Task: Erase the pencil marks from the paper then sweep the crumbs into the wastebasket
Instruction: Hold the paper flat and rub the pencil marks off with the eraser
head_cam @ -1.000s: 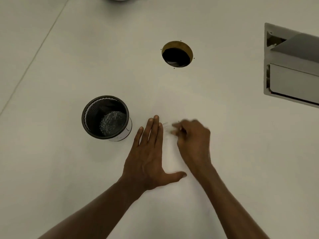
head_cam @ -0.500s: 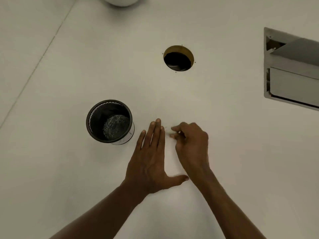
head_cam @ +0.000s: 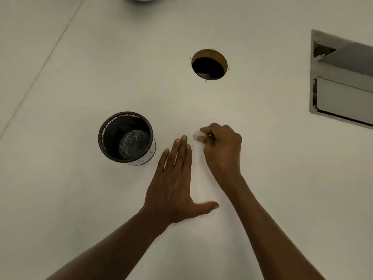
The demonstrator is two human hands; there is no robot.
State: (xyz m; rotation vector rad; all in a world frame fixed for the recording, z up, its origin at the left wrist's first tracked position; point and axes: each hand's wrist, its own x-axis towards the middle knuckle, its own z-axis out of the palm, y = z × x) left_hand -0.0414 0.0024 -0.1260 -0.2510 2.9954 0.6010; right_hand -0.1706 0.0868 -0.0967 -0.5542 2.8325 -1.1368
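White on white: we can barely make out the paper (head_cam: 198,178) against the pale worktop (head_cam: 282,178), in the strip between our two hands. Compared with half a second ago, the right hand (head_cam: 223,150) has shifted slightly towards the far edge, and the eraser (head_cam: 196,136) now shows past its fingertips as a pale blur. That hand's fingers are curled, pinching the eraser against the sheet, wrist angled in from the near right. The left hand (head_cam: 175,182) is unchanged: palm down, fingers straight and together, thumb spread wide towards the right forearm, pressing flat on the paper's left part. Faint grey marks (crumbs or pencil, we cannot tell) lie just beside its fingertips. The black mesh wastebasket (head_cam: 126,137) stands upright just left of the left hand, towards the worktop's left edge.
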